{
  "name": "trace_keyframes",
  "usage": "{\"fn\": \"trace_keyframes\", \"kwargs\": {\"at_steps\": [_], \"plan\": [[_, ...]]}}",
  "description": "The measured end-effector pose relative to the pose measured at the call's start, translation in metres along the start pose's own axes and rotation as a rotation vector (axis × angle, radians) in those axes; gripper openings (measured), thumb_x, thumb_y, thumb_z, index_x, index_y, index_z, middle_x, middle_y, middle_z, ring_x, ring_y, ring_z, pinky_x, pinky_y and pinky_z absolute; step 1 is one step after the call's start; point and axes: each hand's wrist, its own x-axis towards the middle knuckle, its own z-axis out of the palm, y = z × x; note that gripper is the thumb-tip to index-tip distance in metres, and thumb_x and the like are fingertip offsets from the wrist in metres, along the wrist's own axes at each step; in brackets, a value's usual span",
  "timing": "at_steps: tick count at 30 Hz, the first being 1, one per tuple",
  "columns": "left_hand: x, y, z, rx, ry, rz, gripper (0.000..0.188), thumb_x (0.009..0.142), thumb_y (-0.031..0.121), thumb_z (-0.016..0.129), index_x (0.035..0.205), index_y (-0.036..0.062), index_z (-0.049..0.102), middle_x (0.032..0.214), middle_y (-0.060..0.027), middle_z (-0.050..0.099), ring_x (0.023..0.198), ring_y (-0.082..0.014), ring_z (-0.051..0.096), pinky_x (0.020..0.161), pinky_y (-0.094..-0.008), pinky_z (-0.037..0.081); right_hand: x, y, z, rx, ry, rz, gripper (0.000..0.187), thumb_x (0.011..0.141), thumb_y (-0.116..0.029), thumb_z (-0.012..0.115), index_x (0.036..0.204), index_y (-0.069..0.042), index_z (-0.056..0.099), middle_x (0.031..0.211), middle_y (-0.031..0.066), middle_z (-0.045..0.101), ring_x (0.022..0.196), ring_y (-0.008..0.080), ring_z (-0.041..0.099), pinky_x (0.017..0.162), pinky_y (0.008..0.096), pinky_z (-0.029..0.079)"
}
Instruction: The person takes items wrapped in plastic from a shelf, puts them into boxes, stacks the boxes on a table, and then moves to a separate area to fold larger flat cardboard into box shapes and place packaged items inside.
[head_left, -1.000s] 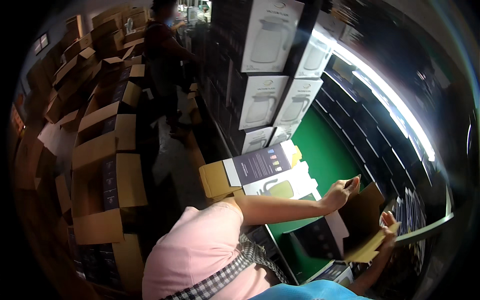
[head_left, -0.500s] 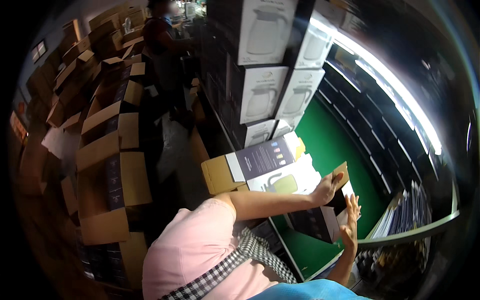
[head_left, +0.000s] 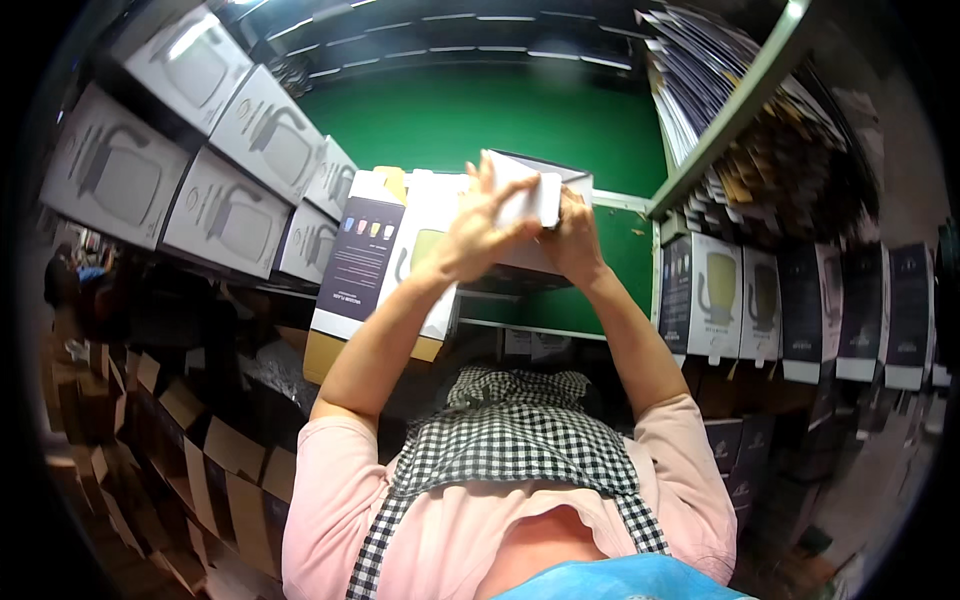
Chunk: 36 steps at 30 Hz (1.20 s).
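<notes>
An upright carton (head_left: 533,258), white inside with its top flaps raised, stands before me on the green bench (head_left: 480,115). My left hand (head_left: 474,238) is at its left side, fingers spread and slightly blurred, touching a white flap (head_left: 517,206). With bent fingers, my right hand (head_left: 574,240) grips the carton's right front edge beside a small white tab; the fingertips are partly hidden. Just left of it lies a flask carton (head_left: 362,262), dark and white with a printed jug, its brown end flaps open toward me.
Stacked white jug-printed cartons (head_left: 232,215) line the left. Flat folded cartons (head_left: 700,90) fill a rack behind a metal rail (head_left: 745,105) at right. More printed cartons (head_left: 716,298) stand below it. Open brown shipping boxes (head_left: 235,445) sit at lower left.
My view has swung right to face the bench squarely. The left hand has left the brown flap it gripped and spreads over a white flap; the right hand has closed on the carton's edge.
</notes>
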Motion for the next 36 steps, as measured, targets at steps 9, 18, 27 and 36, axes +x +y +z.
{"fn": "trace_keyframes", "kwargs": {"at_steps": [9, 18, 27, 36], "plan": [[0.043, 0.019, 0.021, 0.428, -0.175, -0.286, 0.111, 0.062, 0.028, 0.089, 0.148, 0.0067, 0.023, 0.116, -0.0288, 0.061, 0.108, -0.0392, 0.061, 0.094, -0.0417, 0.049, -0.079, 0.063, 0.003, 1.056, 0.27, 1.187, 0.046, 0.098, -0.038, 0.039, 0.127, -0.005, 0.052, 0.117, 0.0129, 0.061, 0.109, 0.0311, 0.06, 0.092, 0.0436, 0.048], [-0.011, 0.083, -0.015, -0.001, 0.194, 0.213, 0.045, 0.09, 0.023, 0.068, 0.124, 0.0062, 0.045, 0.11, -0.0189, 0.064, 0.099, -0.0323, 0.067, 0.079, -0.0361, 0.056, -0.098, -0.05, -0.064, 1.528, 0.409, 0.904, 0.077, 0.095, -0.049, 0.055, 0.15, -0.006, 0.022, 0.145, 0.0185, 0.038, 0.13, 0.0337, 0.044, 0.102, 0.0508, 0.045], [0.075, -0.121, 0.119, -0.344, -0.272, -0.186, 0.087, 0.077, -0.005, 0.062, 0.153, 0.0093, 0.02, 0.152, -0.0205, 0.03, 0.139, -0.0356, 0.033, 0.114, -0.0476, 0.031, -0.162, 0.127, -0.057, 0.269, 0.406, 0.521, 0.124, 0.06, -0.006, 0.09, 0.154, -0.005, 0.01, 0.148, 0.0159, 0.036, 0.129, 0.0312, 0.045, 0.107, 0.0434, 0.039], [0.11, -0.19, 0.289, -0.274, -0.416, -0.394, 0.091, 0.081, 0.005, 0.063, 0.155, 0.0098, 0.011, 0.149, -0.0288, 0.033, 0.134, -0.0401, 0.042, 0.112, -0.0432, 0.034, -0.223, 0.235, -0.037, -0.329, 0.431, 0.695, 0.099, 0.076, -0.001, 0.076, 0.153, -0.002, 0.013, 0.15, 0.0216, 0.032, 0.139, 0.0301, 0.033, 0.111, 0.0378, 0.033]]}}
